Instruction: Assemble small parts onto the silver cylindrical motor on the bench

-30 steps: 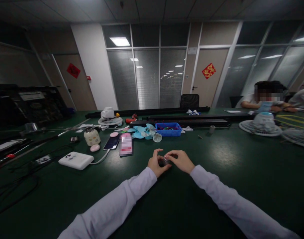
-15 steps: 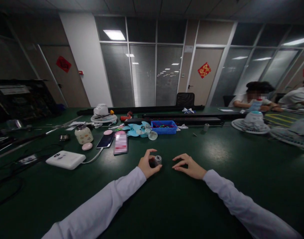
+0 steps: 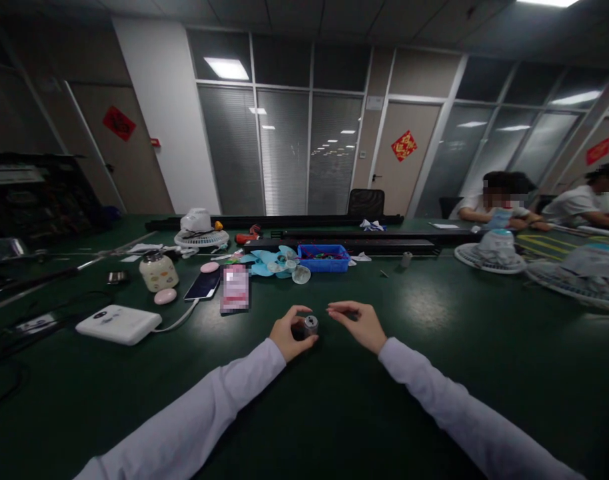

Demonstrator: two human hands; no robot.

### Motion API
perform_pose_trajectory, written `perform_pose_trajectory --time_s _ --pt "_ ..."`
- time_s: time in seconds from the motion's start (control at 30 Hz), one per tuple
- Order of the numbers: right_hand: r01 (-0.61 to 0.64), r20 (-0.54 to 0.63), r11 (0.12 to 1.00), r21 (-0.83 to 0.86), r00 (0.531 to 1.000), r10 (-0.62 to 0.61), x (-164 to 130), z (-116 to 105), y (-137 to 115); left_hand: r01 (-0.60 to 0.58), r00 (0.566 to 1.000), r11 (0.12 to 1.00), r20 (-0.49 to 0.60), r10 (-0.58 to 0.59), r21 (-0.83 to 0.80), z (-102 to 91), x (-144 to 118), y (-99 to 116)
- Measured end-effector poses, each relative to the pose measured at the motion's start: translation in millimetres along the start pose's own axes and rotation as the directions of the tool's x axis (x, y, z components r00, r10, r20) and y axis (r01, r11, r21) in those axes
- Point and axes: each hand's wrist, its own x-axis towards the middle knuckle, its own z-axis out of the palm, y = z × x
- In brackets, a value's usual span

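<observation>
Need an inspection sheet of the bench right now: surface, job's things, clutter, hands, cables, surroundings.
Surface: dark green table.
Job's things: small grey motor, upright on the table.
Clutter: power bank, phone, jar, blue fan blades, blue bin, fans.
Hands: left hand grips the motor; right hand open, apart from it.
Cables: white cable, power bank to phone.
Surroundings: two people seated far right; glass partitions, doors.

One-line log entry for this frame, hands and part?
left hand: grips small metal cylinder | right hand: beside it, apart | surface: green table
</observation>
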Motion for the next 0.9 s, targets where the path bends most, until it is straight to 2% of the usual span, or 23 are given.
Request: perform_pose_trajectory --time_s 0.1,0.2,0.57,0.9 --pt "0.041 0.02 0.997 0.064 0.999 -0.042 10 21 -14 -0.003 1.0 1.0 0.011 0.003 -0.006 -0.5 0 0" --pt "0.071 0.048 0.993 0.092 0.996 -0.075 13 32 -23 -0.013 1.0 1.0 0.017 0.013 -0.003 0.0 1 -2" --pt "0.091 0.008 0.994 0.055 0.996 -0.092 13 34 -21 -0.016 0.999 1.0 0.048 0.017 -0.01 0.4 2 -1" --pt "0.105 -0.021 0.994 -0.013 0.994 -0.105 11 39 -25 -0.063 0.998 0.998 0.028 0.062 0.015 0.7 2 -2"
